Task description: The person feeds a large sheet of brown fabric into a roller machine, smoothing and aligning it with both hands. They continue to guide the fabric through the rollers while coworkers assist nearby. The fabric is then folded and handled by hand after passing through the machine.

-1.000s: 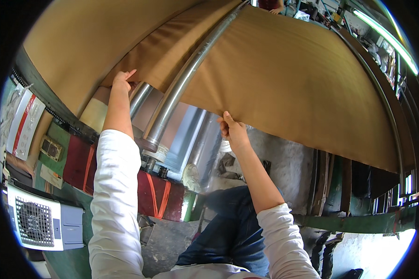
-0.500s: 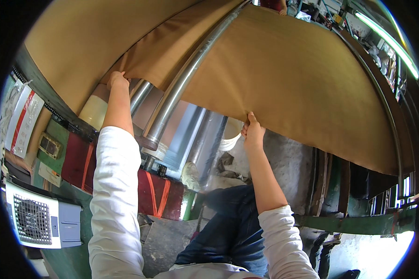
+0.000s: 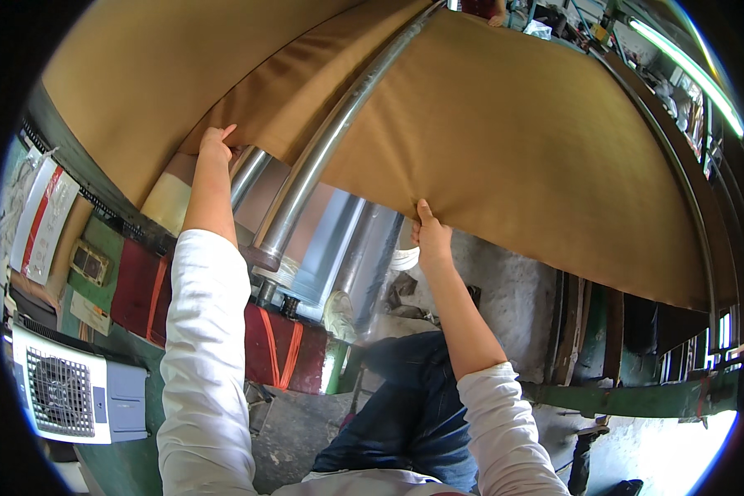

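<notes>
A wide brown sheet (image 3: 521, 140), smooth like leather or vinyl, passes over a shiny metal roller (image 3: 326, 136). My left hand (image 3: 215, 145) grips its near edge left of the roller, index finger stretched out along the surface; the other fingers are partly hidden. Right of the roller, my right hand (image 3: 432, 240) pinches the same edge, thumb on top and fingers curled under. Small creases spread from that pinch. Beneath the edge, a second metal roller (image 3: 250, 176) and a pale blue film-like surface (image 3: 326, 244) show.
Dark red machine frame (image 3: 252, 351) with orange straps stands close ahead of my legs. To the left are a white and grey grilled unit (image 3: 66, 393) and a wrapped package (image 3: 43, 219). A green rail (image 3: 636, 397) crosses at right. Another person's hand (image 3: 498, 15) shows at the far edge.
My right hand has shifted left with the sheet's edge pinched in it. My left hand has moved slightly right, its index finger now straighter.
</notes>
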Demonstrator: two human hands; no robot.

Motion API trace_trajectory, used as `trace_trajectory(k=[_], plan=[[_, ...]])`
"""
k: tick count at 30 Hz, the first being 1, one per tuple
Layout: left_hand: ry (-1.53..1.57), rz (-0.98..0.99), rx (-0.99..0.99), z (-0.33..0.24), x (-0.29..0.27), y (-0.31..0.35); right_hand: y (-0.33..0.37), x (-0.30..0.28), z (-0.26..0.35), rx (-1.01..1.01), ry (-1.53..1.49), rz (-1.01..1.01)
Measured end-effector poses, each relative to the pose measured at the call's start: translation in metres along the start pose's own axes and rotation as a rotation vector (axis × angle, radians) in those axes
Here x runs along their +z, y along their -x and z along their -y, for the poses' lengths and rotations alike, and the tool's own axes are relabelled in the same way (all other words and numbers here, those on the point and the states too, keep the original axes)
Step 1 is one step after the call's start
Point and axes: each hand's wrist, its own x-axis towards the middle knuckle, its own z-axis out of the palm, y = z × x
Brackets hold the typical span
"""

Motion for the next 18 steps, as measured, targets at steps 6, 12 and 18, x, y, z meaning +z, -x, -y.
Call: trace_trajectory(k=[6, 12, 18], plan=[[0.084, -0.106, -0.042, -0.008, -0.009, -0.041, 0.006, 0.0, -0.001, 0.084, 0.069, 0.153], [0.213, -0.161, -0.002, -0.014, -0.029, -0.07, 0.003, 0.003, -0.011, 0.14, 0.069, 0.293], [0.021, 0.072, 0.032, 0.003, 0.005, -0.009, 0.006, -0.004, 0.004, 0.158, 0.166, 0.356]])
